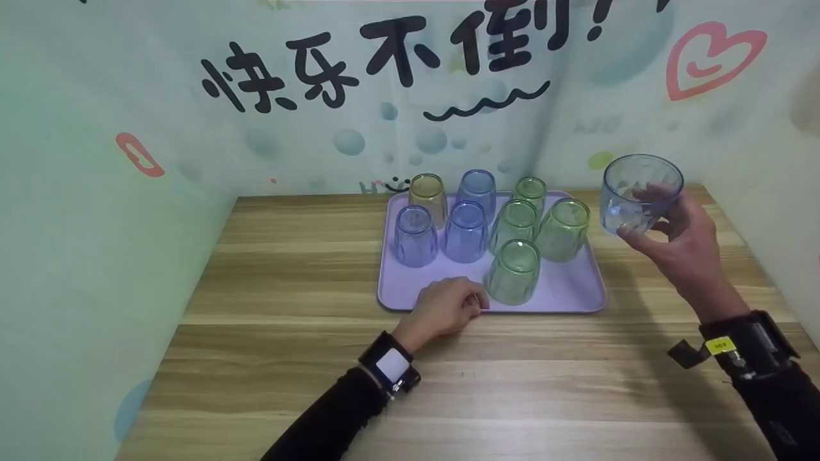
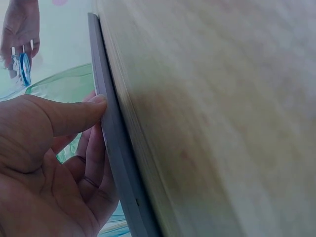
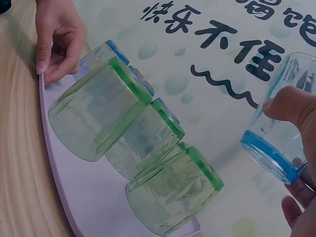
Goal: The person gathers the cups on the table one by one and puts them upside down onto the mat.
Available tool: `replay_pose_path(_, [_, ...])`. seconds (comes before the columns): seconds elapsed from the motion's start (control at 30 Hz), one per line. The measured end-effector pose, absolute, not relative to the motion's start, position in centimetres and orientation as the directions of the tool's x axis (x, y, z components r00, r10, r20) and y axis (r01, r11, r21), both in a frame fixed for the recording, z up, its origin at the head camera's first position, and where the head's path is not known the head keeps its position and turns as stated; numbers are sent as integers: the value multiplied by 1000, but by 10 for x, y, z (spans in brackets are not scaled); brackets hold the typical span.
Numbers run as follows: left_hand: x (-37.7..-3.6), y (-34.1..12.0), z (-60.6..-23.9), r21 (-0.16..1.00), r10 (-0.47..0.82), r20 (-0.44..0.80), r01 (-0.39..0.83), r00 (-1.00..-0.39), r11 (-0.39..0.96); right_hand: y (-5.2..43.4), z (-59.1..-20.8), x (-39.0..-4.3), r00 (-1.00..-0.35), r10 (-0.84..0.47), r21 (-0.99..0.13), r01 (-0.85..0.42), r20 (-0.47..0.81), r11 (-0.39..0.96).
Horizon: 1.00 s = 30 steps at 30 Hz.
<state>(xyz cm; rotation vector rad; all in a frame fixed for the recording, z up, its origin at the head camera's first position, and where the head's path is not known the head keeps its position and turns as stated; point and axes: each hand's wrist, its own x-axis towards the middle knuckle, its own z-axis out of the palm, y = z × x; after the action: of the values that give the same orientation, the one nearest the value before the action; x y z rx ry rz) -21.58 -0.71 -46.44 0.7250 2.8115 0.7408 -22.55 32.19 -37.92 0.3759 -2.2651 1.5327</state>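
My left hand [image 1: 448,303] pinches the front edge of a lilac tray [image 1: 410,289], thumb on the outer side of the rim in the left wrist view. My right hand [image 1: 685,250] holds a clear bluish drinking glass [image 1: 631,182] in the air, right of the tray's back corner. That glass is mouth up, with its thick blue base [image 3: 269,157] lowest in the right wrist view. Upside down on the tray stand several glasses: a yellowish one [image 1: 428,195], blue ones [image 1: 416,237], and green ones [image 1: 514,272]. The front green glass is close beside my left fingers.
The tray lies on a wood-grain table [image 1: 288,275], toward its back edge. Behind it hangs a pale printed cloth [image 1: 288,147] with black lettering, and similar cloth closes off both sides. Glasses crowd the tray's middle and back.
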Motion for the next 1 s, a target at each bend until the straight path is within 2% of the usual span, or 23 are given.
replay_pose_path(0.57, [-214,-9,-465,481,490,7,433,-872,762,324,-392,-221,-911,-82,-836,-404,404,371])
replay_pose_path(1.0, [-215,-7,-464,489,488,-2,425,-873,762,341,-410,-230,-906,-108,-867,-423,409,262])
